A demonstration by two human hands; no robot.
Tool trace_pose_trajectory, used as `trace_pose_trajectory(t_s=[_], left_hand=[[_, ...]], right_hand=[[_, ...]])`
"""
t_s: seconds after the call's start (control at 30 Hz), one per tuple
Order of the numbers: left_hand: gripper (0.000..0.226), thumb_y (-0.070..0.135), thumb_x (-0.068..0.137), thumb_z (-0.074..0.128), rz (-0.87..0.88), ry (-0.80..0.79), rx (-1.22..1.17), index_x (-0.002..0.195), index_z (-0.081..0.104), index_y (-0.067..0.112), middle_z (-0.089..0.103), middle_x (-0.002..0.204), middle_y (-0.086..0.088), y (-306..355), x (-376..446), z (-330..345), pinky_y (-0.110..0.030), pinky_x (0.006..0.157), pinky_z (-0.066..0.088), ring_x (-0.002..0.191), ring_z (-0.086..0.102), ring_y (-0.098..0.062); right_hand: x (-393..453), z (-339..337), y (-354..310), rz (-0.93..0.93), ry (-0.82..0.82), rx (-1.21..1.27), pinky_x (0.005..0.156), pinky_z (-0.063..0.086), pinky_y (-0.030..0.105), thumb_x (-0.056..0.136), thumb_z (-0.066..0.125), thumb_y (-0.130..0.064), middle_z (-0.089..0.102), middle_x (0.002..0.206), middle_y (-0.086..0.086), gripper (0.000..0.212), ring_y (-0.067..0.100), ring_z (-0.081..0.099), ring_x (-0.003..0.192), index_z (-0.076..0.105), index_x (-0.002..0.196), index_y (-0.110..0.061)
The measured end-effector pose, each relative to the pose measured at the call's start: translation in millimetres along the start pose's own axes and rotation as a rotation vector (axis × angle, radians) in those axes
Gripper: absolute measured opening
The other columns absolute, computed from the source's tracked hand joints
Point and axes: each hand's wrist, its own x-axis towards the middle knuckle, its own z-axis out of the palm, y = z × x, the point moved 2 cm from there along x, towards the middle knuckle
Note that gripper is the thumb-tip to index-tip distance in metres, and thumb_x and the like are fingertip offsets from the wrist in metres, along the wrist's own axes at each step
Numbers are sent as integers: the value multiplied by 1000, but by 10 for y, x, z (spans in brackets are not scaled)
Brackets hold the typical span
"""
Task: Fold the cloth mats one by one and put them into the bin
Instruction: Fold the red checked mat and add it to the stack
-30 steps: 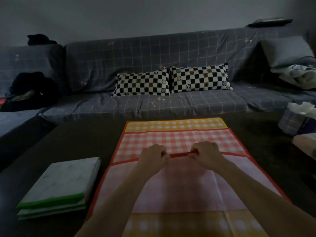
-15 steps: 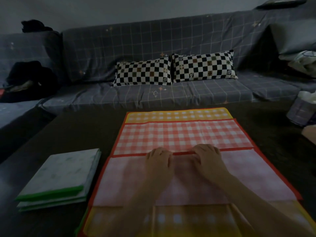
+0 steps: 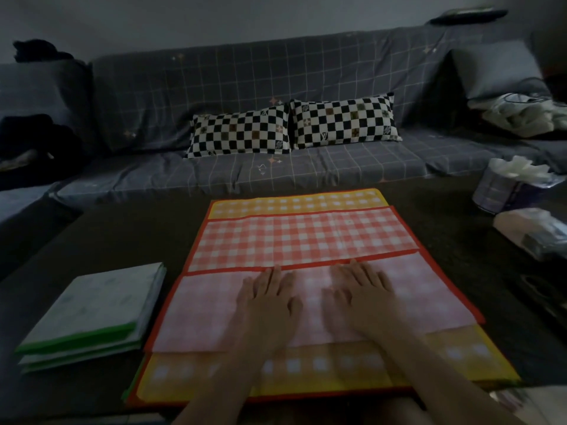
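A red-checked cloth mat (image 3: 303, 237) with a red border lies on the dark table, its near part turned over so the pale pink underside (image 3: 199, 311) faces up. Under it a yellow-checked mat (image 3: 294, 200) shows at the far and near edges. My left hand (image 3: 270, 302) and my right hand (image 3: 362, 292) lie flat, fingers spread, on the pink flap just behind its red folded edge. Neither hand grips anything. A folded green-edged mat stack (image 3: 89, 311) sits to the left. No bin is in view.
A grey checked sofa (image 3: 276, 87) with two black-and-white chequered pillows (image 3: 242, 133) stands behind the table. At the right are a tissue roll (image 3: 509, 185) and a plastic-wrapped pack (image 3: 534, 234). Dark clothes (image 3: 33, 142) lie on the sofa's left.
My hands let go of the red edge they were pinching and now press flat on the folded flap. The camera tilted down a little.
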Motion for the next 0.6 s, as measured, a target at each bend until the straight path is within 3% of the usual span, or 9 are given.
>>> trace_pose_trajectory(t_s=[0.07, 0.2, 0.5, 0.6], left_hand=[[55, 47, 99, 10, -11, -28, 11, 151, 1, 33, -3, 161, 3, 8, 12, 14, -48, 119, -5, 147, -7, -18], [56, 50, 98, 9, -22, -38, 38, 151, -1, 34, -4, 161, 4, 11, 26, 33, -46, 118, -6, 147, -7, -18], [57, 52, 97, 8, -26, -42, 18, 151, 0, 34, -4, 161, 3, 14, 4, 2, -49, 119, -4, 147, -7, -19], [57, 52, 97, 8, -16, -49, 4, 151, 0, 34, -4, 161, 3, 3, -5, -14, -49, 119, -3, 147, -7, -19]], right_hand=[[-11, -55, 245, 110, -39, -32, 117, -2, 43, 93, 5, -57, -1, 159, -2, 61, 22, -4, 146, 1, 149, -31], [-31, -160, 668, 263, -85, -47, 118, -3, 43, 94, 9, -57, -3, 159, -1, 61, 22, -6, 146, -3, 149, -31], [-36, -219, 623, 283, -110, -26, 116, -7, 43, 95, 9, -55, -8, 158, 3, 61, 25, -10, 145, -5, 149, -29], [-18, -199, 374, 214, -44, -13, 117, -5, 44, 97, 12, -50, -5, 158, 3, 58, 25, -8, 145, 1, 150, -29]])
